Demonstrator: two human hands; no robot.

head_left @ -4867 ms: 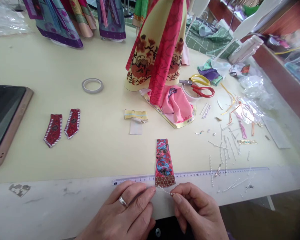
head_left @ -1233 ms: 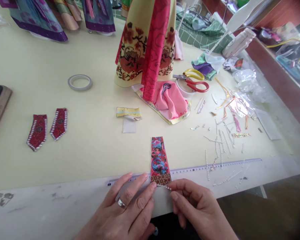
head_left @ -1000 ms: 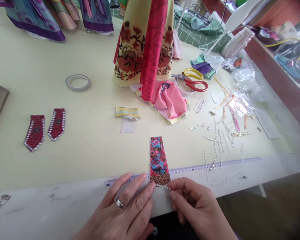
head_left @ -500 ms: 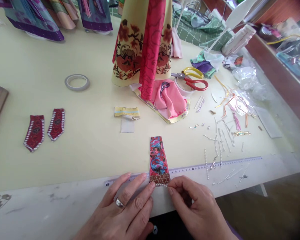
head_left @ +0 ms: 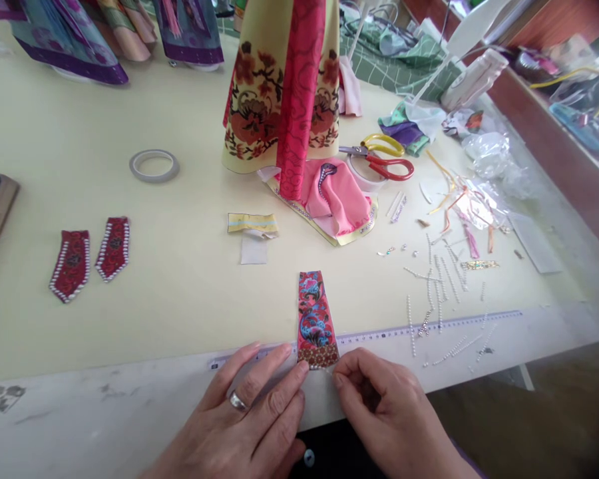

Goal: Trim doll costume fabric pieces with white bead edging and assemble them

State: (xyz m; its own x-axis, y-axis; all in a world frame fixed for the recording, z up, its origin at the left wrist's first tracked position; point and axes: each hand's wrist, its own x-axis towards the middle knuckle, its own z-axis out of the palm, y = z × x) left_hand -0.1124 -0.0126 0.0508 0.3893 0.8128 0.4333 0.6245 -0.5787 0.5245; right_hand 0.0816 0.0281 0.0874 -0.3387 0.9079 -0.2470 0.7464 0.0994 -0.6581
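Note:
A tapered red fabric piece (head_left: 317, 313) with blue flowers and a brown patterned lower band lies across the ruler (head_left: 404, 332). My left hand (head_left: 254, 406), a ring on one finger, rests flat beside it with fingers stretched. Its index fingertip presses on the piece's lower left corner. At the lower right corner, my right hand (head_left: 379, 399) pinches the end of a thin white pearl bead strip (head_left: 324, 368). The strip runs along the piece's bottom edge; part of it is hidden by the fingertips.
Two red bead-edged tabs (head_left: 70, 266) and a tape roll (head_left: 154, 165) lie left. A yellow scrap (head_left: 252, 225) sits mid-table. A floral skirt (head_left: 259, 100) stands behind pink cloth (head_left: 339, 199) and scissors (head_left: 387, 158). Loose bead strips (head_left: 439, 299) are scattered right.
My right fingertips have shifted very slightly at the bottom edge, and less of the bead strip shows there. My left hand has stayed in place.

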